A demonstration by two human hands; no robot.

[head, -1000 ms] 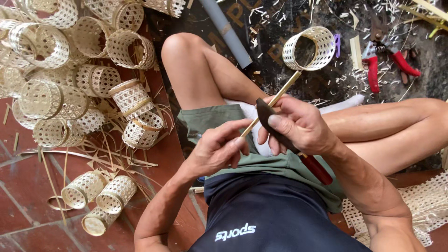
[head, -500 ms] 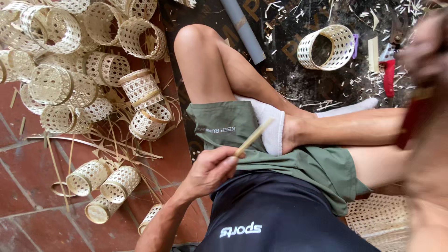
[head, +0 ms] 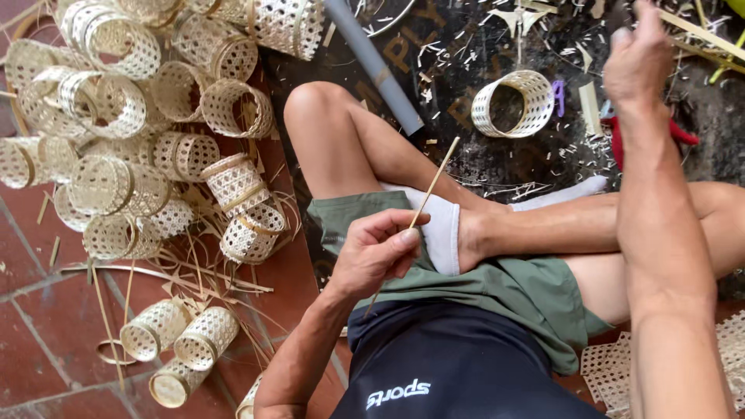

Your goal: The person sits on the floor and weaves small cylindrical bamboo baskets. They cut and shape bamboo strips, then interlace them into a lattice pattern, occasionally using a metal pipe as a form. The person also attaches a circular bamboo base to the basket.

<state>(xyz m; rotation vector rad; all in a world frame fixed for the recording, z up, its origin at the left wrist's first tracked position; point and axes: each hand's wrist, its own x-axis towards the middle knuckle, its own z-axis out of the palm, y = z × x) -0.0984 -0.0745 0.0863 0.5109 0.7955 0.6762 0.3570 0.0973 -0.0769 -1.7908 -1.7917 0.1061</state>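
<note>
Dozens of woven cane cylinders [head: 147,147] lie heaped on the red tile floor [head: 31,341] at the left, the biggest mass in view, with loose strips scattered among them. Next in size, the person sits cross-legged in green shorts [head: 512,287] and a dark shirt, one white sock showing at the middle. A grey pipe [head: 372,66] lies slanted on the dark mat above the knee, and one woven ring [head: 514,103] stands alone on that mat amid shavings. The right hand [head: 638,62] is stretched far forward over the mat near a red-handled tool [head: 621,143], its fingers loosely curled and gripping nothing visible. The left hand [head: 378,252] rests over the lap, fingers and thumb pinched shut on a thin bamboo strip [head: 428,194] that slants up toward the ring.
</note>
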